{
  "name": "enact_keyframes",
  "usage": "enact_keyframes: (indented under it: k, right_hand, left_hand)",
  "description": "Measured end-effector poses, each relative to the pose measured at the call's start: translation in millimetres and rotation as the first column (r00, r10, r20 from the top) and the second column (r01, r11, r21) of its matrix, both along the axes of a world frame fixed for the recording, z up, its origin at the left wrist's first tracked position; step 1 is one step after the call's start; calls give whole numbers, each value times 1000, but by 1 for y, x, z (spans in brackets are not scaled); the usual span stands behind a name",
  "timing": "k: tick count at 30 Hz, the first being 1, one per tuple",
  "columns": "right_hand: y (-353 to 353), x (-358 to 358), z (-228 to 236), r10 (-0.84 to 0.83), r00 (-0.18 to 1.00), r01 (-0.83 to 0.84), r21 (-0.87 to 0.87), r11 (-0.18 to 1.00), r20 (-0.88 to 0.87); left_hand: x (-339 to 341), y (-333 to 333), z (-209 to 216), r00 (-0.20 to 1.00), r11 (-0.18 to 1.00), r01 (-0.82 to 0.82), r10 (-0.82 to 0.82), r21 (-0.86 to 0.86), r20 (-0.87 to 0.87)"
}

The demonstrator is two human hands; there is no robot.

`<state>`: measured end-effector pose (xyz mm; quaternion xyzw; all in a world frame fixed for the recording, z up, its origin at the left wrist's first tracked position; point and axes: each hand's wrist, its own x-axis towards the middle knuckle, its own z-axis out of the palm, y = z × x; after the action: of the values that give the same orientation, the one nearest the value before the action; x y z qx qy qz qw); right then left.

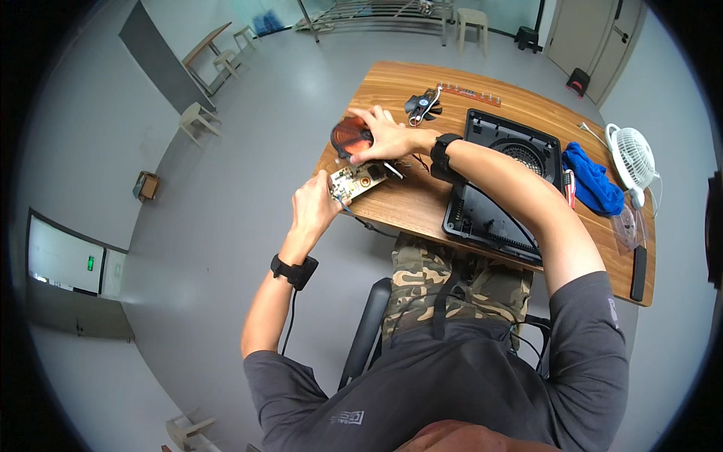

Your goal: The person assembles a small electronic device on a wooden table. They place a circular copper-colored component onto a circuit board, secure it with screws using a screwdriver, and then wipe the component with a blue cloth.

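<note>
At the table's left end my left hand (310, 203) is closed on the near-left end of a pale circuit board (351, 184). Components and a small ring-shaped coil sit on the board, and wires hang from it. Just beyond, my right hand (387, 138) grips the right side of a round copper coil (348, 140) in a dark frame. The coil is tilted above the board's far side; whether the two touch I cannot tell. Part of the coil is hidden by my right fingers. An opened black plastic housing (489, 220) lies under and beside my right forearm.
The wooden table (399, 79) carries a small black fan (429, 105) with white wire and a narrow brown circuit strip (474, 94). On the right are a blue cloth (595, 181), a white desk fan (633, 157), a clear plastic bag (625, 227) and a black bar (639, 273).
</note>
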<state>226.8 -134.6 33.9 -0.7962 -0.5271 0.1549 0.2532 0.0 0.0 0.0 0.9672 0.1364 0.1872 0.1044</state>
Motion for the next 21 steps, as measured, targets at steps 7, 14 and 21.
enact_keyframes:
  k: [7, 14, 21]
  right_hand:
    - [7, 3, -15, -38, 996, 58, -278, 959, 77]
    - [28, 4, -25, -20, 993, 68, -421, 904, 118]
    - [36, 8, -41, 0, 994, 51, -450, 892, 112]
  left_hand:
    - [7, 12, -24, 997, 998, 53, -56, -46, -55]
    - [15, 22, -41, 993, 986, 38, -56, -160, -107]
    - [17, 29, -49, 993, 978, 102, -111, -181, -41]
